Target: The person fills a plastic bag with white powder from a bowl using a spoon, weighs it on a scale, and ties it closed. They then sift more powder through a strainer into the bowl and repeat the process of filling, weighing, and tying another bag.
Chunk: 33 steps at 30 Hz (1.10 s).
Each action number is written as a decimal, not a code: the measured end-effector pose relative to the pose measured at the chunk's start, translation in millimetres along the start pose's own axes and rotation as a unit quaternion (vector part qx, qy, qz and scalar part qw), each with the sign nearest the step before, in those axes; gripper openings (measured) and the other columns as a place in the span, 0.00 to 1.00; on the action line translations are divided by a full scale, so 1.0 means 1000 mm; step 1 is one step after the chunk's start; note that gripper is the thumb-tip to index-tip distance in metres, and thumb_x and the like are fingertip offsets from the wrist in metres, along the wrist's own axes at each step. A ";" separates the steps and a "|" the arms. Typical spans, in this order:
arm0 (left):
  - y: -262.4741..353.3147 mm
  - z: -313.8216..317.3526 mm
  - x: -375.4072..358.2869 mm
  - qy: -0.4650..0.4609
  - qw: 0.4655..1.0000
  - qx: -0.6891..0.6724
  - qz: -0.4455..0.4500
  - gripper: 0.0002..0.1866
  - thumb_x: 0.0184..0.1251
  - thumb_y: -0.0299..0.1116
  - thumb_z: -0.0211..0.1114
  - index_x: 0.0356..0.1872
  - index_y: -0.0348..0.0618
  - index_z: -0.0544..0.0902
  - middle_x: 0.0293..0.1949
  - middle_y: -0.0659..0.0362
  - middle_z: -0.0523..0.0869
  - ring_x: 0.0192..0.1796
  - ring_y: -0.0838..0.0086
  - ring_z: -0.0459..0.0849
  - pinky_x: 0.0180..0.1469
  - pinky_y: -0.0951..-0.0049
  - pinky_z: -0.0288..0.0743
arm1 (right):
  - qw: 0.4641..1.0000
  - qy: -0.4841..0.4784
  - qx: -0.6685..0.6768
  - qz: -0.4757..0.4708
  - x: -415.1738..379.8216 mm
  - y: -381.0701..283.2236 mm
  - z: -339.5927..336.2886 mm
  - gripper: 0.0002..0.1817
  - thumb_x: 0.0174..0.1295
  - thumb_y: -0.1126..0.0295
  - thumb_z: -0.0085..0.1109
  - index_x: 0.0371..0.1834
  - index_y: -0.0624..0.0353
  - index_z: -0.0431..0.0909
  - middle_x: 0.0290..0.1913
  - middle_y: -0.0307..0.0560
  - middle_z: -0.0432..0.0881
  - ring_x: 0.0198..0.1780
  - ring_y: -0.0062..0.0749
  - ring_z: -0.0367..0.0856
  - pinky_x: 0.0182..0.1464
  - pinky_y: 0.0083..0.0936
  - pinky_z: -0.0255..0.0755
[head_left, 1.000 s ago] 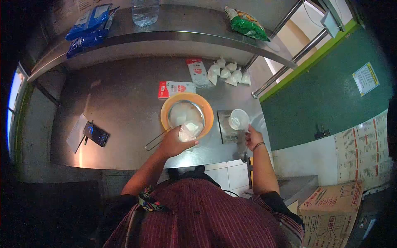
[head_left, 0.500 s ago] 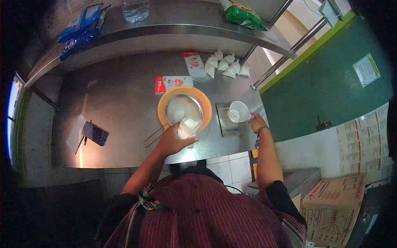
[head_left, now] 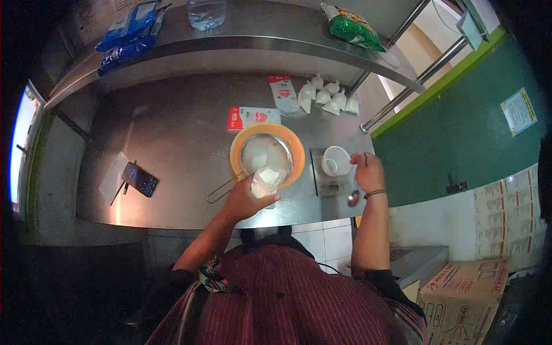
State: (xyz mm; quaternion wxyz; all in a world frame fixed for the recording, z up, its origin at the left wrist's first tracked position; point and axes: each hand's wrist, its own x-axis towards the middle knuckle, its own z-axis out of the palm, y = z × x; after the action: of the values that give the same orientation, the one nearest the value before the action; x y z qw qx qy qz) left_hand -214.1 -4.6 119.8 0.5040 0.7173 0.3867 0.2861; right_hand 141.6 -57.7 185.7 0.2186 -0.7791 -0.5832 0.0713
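Note:
My left hand (head_left: 248, 198) is closed around a clear plastic bag of white powder (head_left: 268, 179), its open top tilted over the near edge of a round wire-handled sieve (head_left: 286, 155). The sieve rests across an orange bowl (head_left: 297, 150), with a mound of white powder (head_left: 256, 156) inside. My right hand (head_left: 369, 171) has curled fingers beside the rim of a clear plastic cup (head_left: 335, 162). Below that hand shows the shiny bowl of what looks like a spoon (head_left: 353, 199); its handle is hidden by the hand. Under the cup is a flat digital scale (head_left: 332, 188).
Behind the bowl lie two red-and-white packs (head_left: 255, 118) and several tied bags of white powder (head_left: 333, 102). A phone (head_left: 140, 179) lies on paper (head_left: 112, 181) at left. An overhead shelf (head_left: 253, 41) holds packets and a water bottle (head_left: 206, 14).
The view has shifted, moving the table rightward in frame. My right fingers have drawn slightly back from the cup's rim, and the spoon's bowl shows more plainly. My left hand stays over the sieve.

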 end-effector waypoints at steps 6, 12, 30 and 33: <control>-0.014 0.005 -0.017 0.013 1.000 0.014 0.016 0.38 0.50 0.48 0.81 0.60 0.39 0.77 0.51 0.47 0.86 0.52 0.60 0.87 0.57 0.61 0.78 | 0.941 0.090 0.323 0.050 0.010 -0.040 0.018 0.25 0.78 0.54 0.45 0.38 0.63 0.85 0.32 0.40 0.84 0.31 0.22 0.80 0.36 0.22 0.74; 0.001 0.002 -0.039 -0.002 0.998 -0.027 -0.050 0.38 0.51 0.49 0.80 0.60 0.40 0.77 0.48 0.50 0.88 0.50 0.60 0.88 0.55 0.61 0.79 | 0.714 0.017 0.675 0.184 0.015 -0.024 0.117 0.18 0.79 0.62 0.44 0.53 0.66 0.77 0.33 0.43 0.80 0.29 0.24 0.78 0.33 0.21 0.73; -0.017 0.010 -0.014 0.067 0.997 0.006 0.045 0.39 0.50 0.49 0.81 0.60 0.39 0.77 0.52 0.48 0.85 0.53 0.60 0.85 0.57 0.61 0.76 | 0.947 0.206 0.236 -0.074 -0.033 -0.081 0.133 0.14 0.69 0.64 0.63 0.51 0.60 0.79 0.32 0.35 0.79 0.29 0.20 0.74 0.31 0.20 0.69; 0.005 0.006 0.005 0.094 0.990 -0.099 0.042 0.37 0.51 0.47 0.81 0.59 0.38 0.77 0.52 0.48 0.85 0.54 0.60 0.85 0.58 0.61 0.76 | 0.876 -0.035 0.481 0.027 -0.046 -0.125 0.093 0.10 0.71 0.63 0.59 0.48 0.54 0.81 0.29 0.34 0.78 0.26 0.18 0.73 0.27 0.17 0.64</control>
State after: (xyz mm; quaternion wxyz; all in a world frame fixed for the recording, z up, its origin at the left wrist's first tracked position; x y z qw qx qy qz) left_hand -205.4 -4.3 122.5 0.5217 0.6494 0.3712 0.4103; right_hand -16.5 -49.2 149.2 0.5436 -0.5906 -0.4630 0.3760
